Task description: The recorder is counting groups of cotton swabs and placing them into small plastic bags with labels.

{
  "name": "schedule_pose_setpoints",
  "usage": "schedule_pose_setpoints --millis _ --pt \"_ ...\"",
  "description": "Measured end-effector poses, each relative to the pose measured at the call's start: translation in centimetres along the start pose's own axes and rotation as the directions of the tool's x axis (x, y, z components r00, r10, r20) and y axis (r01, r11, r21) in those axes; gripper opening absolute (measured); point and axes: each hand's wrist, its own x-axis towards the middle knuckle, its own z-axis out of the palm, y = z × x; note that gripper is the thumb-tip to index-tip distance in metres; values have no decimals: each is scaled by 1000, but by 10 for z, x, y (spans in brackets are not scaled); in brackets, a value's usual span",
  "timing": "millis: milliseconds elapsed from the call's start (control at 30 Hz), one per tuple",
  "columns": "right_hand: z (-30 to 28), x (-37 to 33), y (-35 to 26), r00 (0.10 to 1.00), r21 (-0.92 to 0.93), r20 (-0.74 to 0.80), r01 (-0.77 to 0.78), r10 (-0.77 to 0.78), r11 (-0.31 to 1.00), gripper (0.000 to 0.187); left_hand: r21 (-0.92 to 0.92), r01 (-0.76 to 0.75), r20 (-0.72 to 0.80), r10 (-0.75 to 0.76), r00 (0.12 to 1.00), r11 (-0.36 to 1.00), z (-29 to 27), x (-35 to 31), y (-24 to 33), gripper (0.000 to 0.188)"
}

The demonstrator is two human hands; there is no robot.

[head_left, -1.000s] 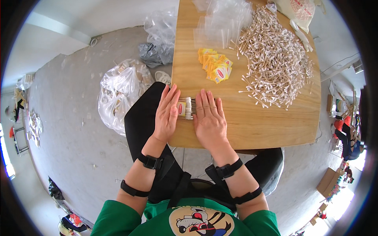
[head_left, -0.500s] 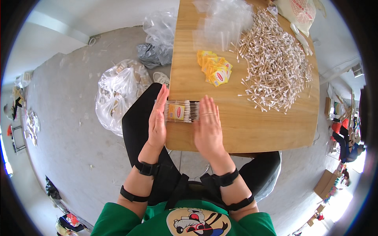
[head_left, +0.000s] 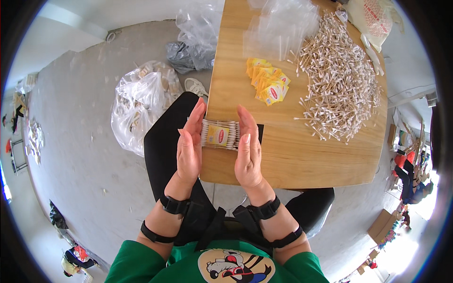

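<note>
Now, bundle: small row of wooden cotton swabs with a yellow label (head_left: 220, 134), at the wooden table's (head_left: 292, 160) near edge
Left hand (head_left: 189, 144): flat, fingers together, against one end
Right hand (head_left: 247, 148): likewise, opposite end
Advice: press palms evenly, keeping swab tips flush

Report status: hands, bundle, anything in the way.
Left hand and right hand flat, palms pressing either end of the cotton swab bundle at the table edge. Loose swab pile and yellow labels lie apart, beyond. Nothing blocking.
</note>
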Motion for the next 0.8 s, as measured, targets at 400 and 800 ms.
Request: schedule_pose_setpoints --millis 400,800 --pt "5 2 8 988 247 -152 25 13 969 52 -59 1 -47 -4 999 998 5 0 2 75" --pt "-44 -1 -1 976 -512 162 211 -147 832 72 893 -372 417 -157 895 252 -19 8 37 89"
